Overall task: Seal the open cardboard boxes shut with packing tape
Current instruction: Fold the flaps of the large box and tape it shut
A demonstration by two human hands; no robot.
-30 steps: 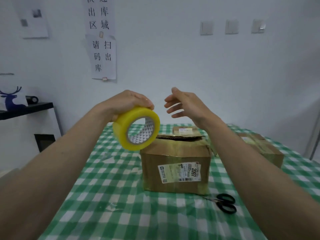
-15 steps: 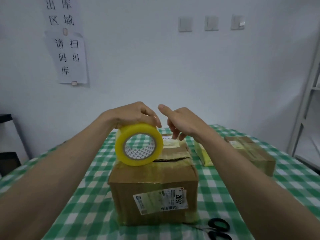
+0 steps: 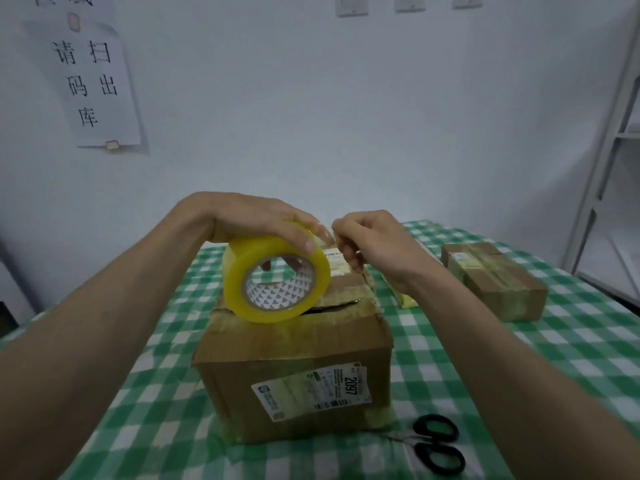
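Above the unsealed box, the left hand grips the tape roll, steadying it. The right hand's fingers pinch the tape's free end, evidently to draw it out.

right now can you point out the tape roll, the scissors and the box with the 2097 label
tape roll (image 3: 239, 271): head view, on its yellow outer band, left side.
scissors (image 3: 437, 443): head view, between the two black handle loops.
box with the 2097 label (image 3: 294, 344): head view, on its near top flap.

Black-handled scissors lie at five o'clock on the green-checked bench, a paper sign hangs at ten o'clock, wall switches at twelve, a white shelf at three.
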